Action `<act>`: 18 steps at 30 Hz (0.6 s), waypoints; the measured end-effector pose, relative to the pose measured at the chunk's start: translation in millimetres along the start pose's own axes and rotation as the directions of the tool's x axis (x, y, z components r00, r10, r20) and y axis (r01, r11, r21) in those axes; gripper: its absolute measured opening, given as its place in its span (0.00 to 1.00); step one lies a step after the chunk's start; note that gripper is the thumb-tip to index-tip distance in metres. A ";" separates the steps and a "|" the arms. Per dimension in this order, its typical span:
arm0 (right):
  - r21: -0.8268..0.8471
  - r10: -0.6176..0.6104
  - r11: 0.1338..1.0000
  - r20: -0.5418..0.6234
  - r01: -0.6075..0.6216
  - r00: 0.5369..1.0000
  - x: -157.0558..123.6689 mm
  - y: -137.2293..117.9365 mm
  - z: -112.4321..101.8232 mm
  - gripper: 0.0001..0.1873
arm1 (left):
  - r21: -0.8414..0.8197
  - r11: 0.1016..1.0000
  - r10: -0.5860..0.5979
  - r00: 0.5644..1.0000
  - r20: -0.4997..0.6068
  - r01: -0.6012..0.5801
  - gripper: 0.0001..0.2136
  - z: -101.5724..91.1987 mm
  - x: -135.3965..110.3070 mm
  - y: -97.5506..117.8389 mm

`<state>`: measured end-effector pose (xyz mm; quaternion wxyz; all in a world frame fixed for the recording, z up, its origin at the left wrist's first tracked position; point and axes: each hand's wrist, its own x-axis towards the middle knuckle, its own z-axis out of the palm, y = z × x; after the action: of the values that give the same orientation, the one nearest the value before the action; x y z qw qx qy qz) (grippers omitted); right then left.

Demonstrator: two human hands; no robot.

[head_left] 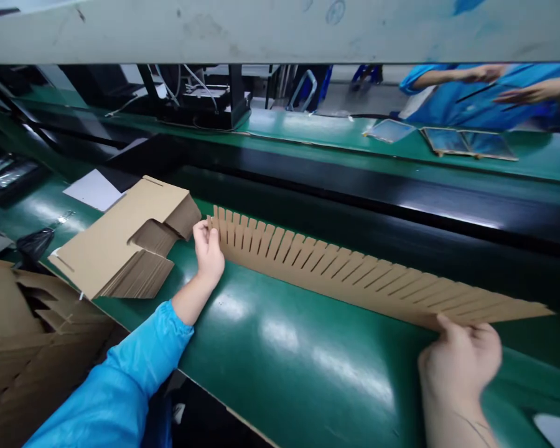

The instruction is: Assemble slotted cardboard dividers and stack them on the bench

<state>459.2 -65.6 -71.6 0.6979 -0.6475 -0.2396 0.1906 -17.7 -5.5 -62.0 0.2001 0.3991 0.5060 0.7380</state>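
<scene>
A long slotted cardboard divider strip (317,274) stands on edge across the green worktop, its row of narrow slots facing up. My left hand (209,252) pinches its left end between thumb and fingers. Near the other end, my right hand (462,354) grips the lower edge, the thumb on the near face and the fingers partly hidden. Behind the front row of tabs, a second row shows at the left end, so more than one layer may be there. Left of my left hand lies a thick stack of notched cardboard sheets (121,230).
A white sheet (93,190) lies behind the stack, and a black plastic bag (35,242) is at its left. Cardboard boxes (42,336) fill the lower left. Beyond the black conveyor belt (354,186), a co-worker's hands (518,84) hold a thin dark piece above flat glassy panels (469,143).
</scene>
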 end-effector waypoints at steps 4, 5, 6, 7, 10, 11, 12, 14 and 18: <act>0.050 -0.059 0.997 0.026 0.058 0.998 -4.3 -1.7 0.9 0.22 | -0.009 0.999 -0.034 0.994 -0.107 0.033 0.16 -2.7 4.0 5.0; 0.055 -0.065 0.997 0.043 0.063 0.997 -5.6 -2.6 1.1 0.21 | -0.019 0.998 -0.054 0.989 -0.141 0.052 0.17 -3.4 5.9 5.9; 0.064 -0.062 0.996 0.061 0.058 0.996 -6.7 -3.8 1.4 0.20 | -0.033 0.997 -0.076 0.982 -0.173 0.071 0.17 -3.8 7.7 6.6; 0.079 -0.052 0.996 0.076 0.046 0.996 -7.5 -4.9 1.7 0.19 | -0.049 0.995 -0.094 0.975 -0.200 0.086 0.17 -4.0 9.3 6.9; 0.144 0.002 0.990 0.099 -0.016 0.995 -6.9 -7.3 2.8 0.18 | -0.086 0.991 -0.123 0.957 -0.262 0.104 0.18 -2.6 11.5 6.2; 0.161 0.018 0.986 0.110 -0.036 0.994 -5.7 -7.6 3.0 0.20 | -0.101 0.989 -0.130 0.952 -0.278 0.106 0.18 -1.9 11.5 5.8; 0.172 0.033 0.984 0.119 -0.054 0.992 -4.2 -7.6 3.0 0.21 | -0.114 0.988 -0.135 0.948 -0.287 0.106 0.18 -1.3 11.2 5.3; 0.174 0.069 0.981 0.120 -0.090 0.990 -0.3 -6.9 2.5 0.24 | -0.133 0.986 -0.140 0.946 -0.292 0.105 0.18 -0.6 10.1 4.5; 0.173 0.098 0.979 0.086 -0.112 0.991 6.2 -2.7 0.6 0.24 | -0.145 0.986 -0.123 0.956 -0.267 0.086 0.14 -2.4 8.0 4.7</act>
<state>463.8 -61.7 -68.3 0.7320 -0.5867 -0.2138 0.2725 -23.9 -3.2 -55.1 0.1926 0.2516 0.4995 0.8063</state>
